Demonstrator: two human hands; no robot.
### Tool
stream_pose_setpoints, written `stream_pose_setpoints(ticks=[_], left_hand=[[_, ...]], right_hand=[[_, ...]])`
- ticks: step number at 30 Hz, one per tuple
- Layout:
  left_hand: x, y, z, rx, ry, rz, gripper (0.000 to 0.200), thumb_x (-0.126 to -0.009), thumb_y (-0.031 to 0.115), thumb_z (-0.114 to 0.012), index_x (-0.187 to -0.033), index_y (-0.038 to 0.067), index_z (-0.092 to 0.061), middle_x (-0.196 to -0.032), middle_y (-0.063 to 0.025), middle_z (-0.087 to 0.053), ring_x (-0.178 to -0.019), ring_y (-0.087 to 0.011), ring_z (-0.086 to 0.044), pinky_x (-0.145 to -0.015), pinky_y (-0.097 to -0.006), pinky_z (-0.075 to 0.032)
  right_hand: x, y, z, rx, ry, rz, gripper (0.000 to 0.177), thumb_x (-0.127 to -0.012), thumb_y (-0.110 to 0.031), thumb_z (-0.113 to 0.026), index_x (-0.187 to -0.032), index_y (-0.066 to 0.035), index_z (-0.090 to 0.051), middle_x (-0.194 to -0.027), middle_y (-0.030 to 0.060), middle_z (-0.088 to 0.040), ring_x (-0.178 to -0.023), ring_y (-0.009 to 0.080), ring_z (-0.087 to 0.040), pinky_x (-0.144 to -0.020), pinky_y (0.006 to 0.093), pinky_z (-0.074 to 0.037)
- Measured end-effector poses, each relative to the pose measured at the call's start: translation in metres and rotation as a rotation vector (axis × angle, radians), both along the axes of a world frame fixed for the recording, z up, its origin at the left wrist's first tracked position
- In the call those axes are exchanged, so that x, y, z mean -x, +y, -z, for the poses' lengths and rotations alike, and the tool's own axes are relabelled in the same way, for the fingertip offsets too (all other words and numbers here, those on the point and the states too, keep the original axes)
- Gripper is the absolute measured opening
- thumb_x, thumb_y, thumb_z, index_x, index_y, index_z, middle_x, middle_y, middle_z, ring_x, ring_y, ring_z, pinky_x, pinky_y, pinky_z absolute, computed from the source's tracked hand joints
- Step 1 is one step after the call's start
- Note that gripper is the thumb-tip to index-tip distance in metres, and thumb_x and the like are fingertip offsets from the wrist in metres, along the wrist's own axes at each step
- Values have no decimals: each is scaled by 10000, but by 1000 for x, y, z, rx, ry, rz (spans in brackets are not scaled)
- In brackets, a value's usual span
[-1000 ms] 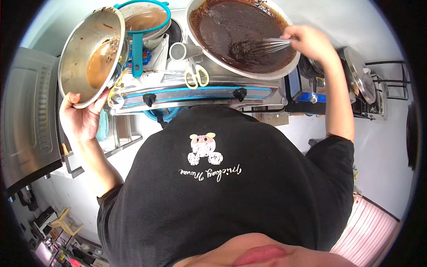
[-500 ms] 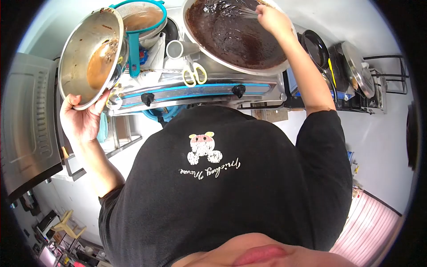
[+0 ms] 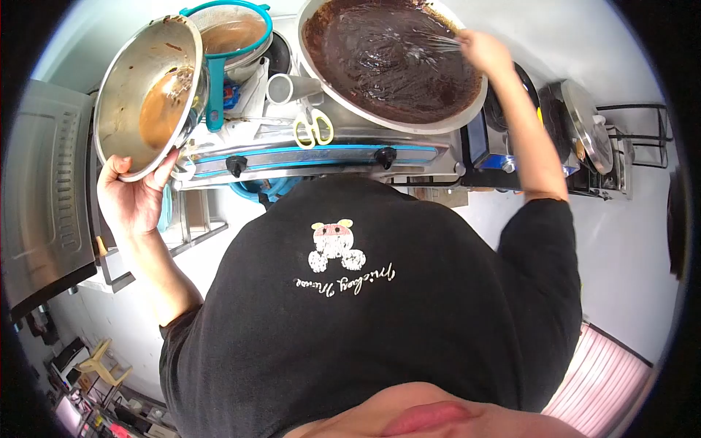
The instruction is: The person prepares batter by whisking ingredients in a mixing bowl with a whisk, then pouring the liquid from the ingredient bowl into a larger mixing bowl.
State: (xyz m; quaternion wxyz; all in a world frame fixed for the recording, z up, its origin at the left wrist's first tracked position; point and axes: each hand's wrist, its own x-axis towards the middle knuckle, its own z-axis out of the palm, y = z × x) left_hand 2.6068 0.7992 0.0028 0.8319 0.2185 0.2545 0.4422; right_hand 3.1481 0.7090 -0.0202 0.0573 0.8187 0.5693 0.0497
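My left hand (image 3: pixel 135 193) grips the lower rim of a tilted steel mixing bowl (image 3: pixel 120 102), thumb inside and fingers beneath. Brown liquid (image 3: pixel 162 117) pools in that bowl. With its fingers closed, my right hand (image 3: pixel 488 55) holds a wire whisk (image 3: pixel 438 44) by the handle. The whisk's wires dip into a thick dark brown mixture (image 3: pixel 380 66) in a large wide pan (image 3: pixel 420 127) on the stove. Motion slightly blurs my right hand.
A teal-rimmed strainer (image 3: pixel 215 95) rests over another bowl beside the steel one. Light-green-handled scissors (image 3: pixel 314 131) and a grey cup (image 3: pixel 286 89) are at the stove's front (image 3: pixel 307 157). Black pans (image 3: pixel 522 84) and a steel lid (image 3: pixel 588 124) stand at the right.
My right hand and the whisk have moved right and slightly down across the mixture, towards the pan's right rim. My left hand still holds the tilted bowl in nearly the same place.
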Motion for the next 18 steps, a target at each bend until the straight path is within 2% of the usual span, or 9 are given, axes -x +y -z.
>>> stream_pose_setpoints(ticks=[1, 3, 5, 7, 9, 12, 14, 18], left_hand=[[-3, -1, -1, -16, 21, -8, 574, -704, 17, -396, -1258, -61, -269, -1256, -273, -370, -1108, -481, -408, -869, -610, -410], [-9, -5, -1, -11, 31, -31, 574, -703, 18, -398, -1257, -64, -268, -1254, -276, -369, -1105, -481, -411, -864, -608, -415], [-14, -8, -3, -6, 49, -50, 574, -703, 18, -400, -1255, -67, -267, -1252, -278, -369, -1101, -482, -414, -859, -605, -420], [-20, -11, -5, -24, 59, -79, 576, -701, 18, -404, -1254, -68, -266, -1250, -285, -367, -1097, -493, -410, -850, -605, -427], [-24, -14, -7, -10, 58, -87, 572, -701, 18, -405, -1249, -74, -268, -1242, -292, -371, -1086, -502, -414, -845, -604, -431], [-30, -21, -9, 1, 49, -103, 566, -702, 18, -409, -1240, -87, -271, -1226, -303, -382, -1064, -519, -421, -839, -603, -436], [-32, -29, -10, 8, 51, -123, 563, -702, 19, -412, -1236, -95, -272, -1217, -308, -388, -1052, -527, -426, -838, -602, -438], [-39, -46, -15, 5, 65, -150, 562, -704, 23, -423, -1231, -104, -274, -1212, -308, -395, -1042, -524, -436, -836, -599, -442]], right_hand=[[6, 6, 10, -89, 11, -21, 247, -752, -165, -472, -975, -150, -578, -895, 143, -618, -861, 307, -592, -734, 424, -460], [28, 6, 25, -38, 85, -134, 241, -756, -172, -472, -976, -153, -567, -926, 141, -613, -884, 316, -582, -747, 434, -459], [44, -12, 9, -3, 147, -144, 214, -750, -167, -485, -948, -151, -564, -903, 129, -617, -869, 313, -583, -726, 427, -461], [31, -29, -11, 180, 199, -274, 211, -737, -157, -506, -937, -157, -572, -852, 113, -621, -831, 297, -591, -703, 412, -462], [-5, -28, -24, 227, 187, -252, 226, -727, -145, -515, -937, -158, -595, -820, 95, -624, -792, 266, -601, -683, 396, -461], [-45, -4, -26, 215, 74, -225, 227, -734, -155, -507, -941, -154, -600, -824, 94, -628, -780, 270, -602, -683, 392, -463], [-45, 10, -22, -3, -63, -244, 214, -756, -175, -496, -941, -167, -603, -793, 124, -617, -762, 297, -593, -667, 389, -459], [-23, 20, -35, -111, -76, -291, 239, -767, -203, -494, -976, -193, -609, -784, 123, -618, -746, 290, -596, -653, 388, -460]])
